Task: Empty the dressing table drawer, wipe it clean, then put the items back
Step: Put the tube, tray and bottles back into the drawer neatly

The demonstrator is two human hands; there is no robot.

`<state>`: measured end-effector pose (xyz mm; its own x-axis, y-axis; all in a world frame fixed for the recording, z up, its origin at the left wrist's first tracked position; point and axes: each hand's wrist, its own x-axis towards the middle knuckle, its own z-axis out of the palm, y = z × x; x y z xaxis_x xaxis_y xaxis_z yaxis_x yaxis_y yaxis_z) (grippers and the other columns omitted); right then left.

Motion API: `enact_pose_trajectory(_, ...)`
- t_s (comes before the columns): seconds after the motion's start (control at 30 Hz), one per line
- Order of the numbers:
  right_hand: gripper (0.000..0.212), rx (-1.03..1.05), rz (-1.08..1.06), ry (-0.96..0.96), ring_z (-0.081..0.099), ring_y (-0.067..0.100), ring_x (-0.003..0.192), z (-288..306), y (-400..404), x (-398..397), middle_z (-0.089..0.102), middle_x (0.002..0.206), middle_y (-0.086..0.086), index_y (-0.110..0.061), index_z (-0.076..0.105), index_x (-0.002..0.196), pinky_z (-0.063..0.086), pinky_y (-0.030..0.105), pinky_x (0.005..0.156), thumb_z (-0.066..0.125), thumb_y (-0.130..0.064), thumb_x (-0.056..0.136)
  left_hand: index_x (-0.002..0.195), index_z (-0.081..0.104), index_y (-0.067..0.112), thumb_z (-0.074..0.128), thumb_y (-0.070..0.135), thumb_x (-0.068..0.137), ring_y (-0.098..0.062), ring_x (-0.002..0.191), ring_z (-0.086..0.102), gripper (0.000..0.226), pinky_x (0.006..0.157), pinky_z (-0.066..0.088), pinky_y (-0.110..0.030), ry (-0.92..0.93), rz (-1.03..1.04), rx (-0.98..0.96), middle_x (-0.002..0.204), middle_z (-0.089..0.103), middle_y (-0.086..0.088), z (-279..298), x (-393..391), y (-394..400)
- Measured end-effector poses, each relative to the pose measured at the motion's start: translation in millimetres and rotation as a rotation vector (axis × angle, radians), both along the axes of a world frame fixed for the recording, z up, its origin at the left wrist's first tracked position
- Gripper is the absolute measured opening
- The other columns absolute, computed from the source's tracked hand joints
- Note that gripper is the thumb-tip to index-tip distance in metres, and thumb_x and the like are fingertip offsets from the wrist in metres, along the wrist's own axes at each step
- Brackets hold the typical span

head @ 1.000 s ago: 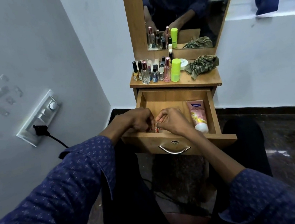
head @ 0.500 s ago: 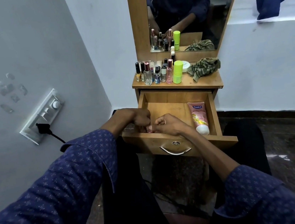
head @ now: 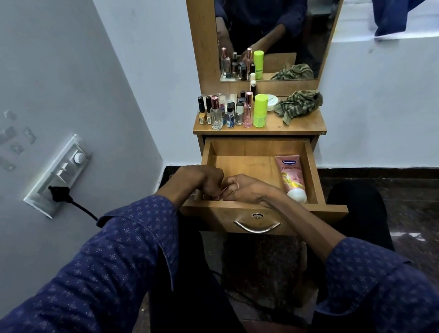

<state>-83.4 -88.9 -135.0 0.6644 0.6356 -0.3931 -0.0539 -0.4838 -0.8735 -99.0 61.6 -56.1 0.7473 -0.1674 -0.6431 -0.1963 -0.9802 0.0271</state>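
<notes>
Head camera looked down at a small wooden dressing table [head: 302,125] with its drawer [head: 243,163] pulled out toward the person. Both hands met at the drawer's 7 o'clock corner, just inside the front wall. Left hand [head: 203,178] was curled, fingers bunched downward; right hand [head: 243,188] was curled too, fingertips pinching a small pink-red item [head: 219,195] — too small to identify. Whether the left hand also gripped it, I could not tell. A pink Vaseline tube [head: 291,176] lay flat along the drawer's 3 o'clock side, cap toward the front. On the tabletop at 12 o'clock stood a cluster of small bottles [head: 227,111], a lime-green bottle [head: 260,110] just beside them, and a crumpled striped cloth [head: 299,104] at 1 o'clock — below the mirror [head: 272,21].
</notes>
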Motion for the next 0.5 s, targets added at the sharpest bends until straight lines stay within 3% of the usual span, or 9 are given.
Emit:
enact_pose_trajectory(0.2,0.015,-0.006,-0.019,0.005,0.074,0.015,0.1,0,-2,1,0.081,0.093,0.001,-0.014,0.071,0.099,0.053,0.032,0.096,0.074,-0.001,0.092,0.111,0.076,0.002,0.067,0.026,0.1,-0.026,0.093,0.073,0.028,0.085,0.059,-0.037,-0.017,0.01,-0.028,0.103,0.076,-0.009,-5,3,8)
enact_pose_trajectory(0.33,0.017,-0.032,-0.027,0.027,0.073,0.007,0.086,-3,-3,3,0.076,0.075,-0.009,-0.009,0.073,0.105,0.052,0.03,0.097,0.071,0.003,0.093,0.111,0.078,0.004,0.069,0.021,0.099,-0.025,0.093,0.073,0.022,0.084,0.058,-0.034,-0.042,0.017,-0.053,0.102,0.077,-0.008,-8,7,7)
enact_pose_trajectory(0.4,0.018,-0.022,-0.027,0.044,0.07,0.001,0.073,0,-3,3,0.074,0.07,-0.008,-0.003,0.071,0.106,0.052,0.026,0.094,0.067,0.008,0.093,0.105,0.08,0.006,0.072,0.019,0.096,-0.023,0.091,0.074,0.018,0.088,0.06,-0.039,-0.057,0.011,-0.061,0.095,0.077,-0.006,-12,9,9)
enact_pose_trajectory(0.5,0.014,-0.038,-0.037,0.004,0.073,0.003,0.077,2,-4,2,0.078,0.09,0.006,-0.002,0.068,0.1,0.055,0.016,0.076,0.067,0.009,0.092,0.1,0.084,0.009,0.075,0.014,0.09,-0.024,0.091,0.075,0.014,0.09,0.062,-0.042,-0.088,-0.003,-0.074,0.095,0.079,-0.006,-15,11,14)
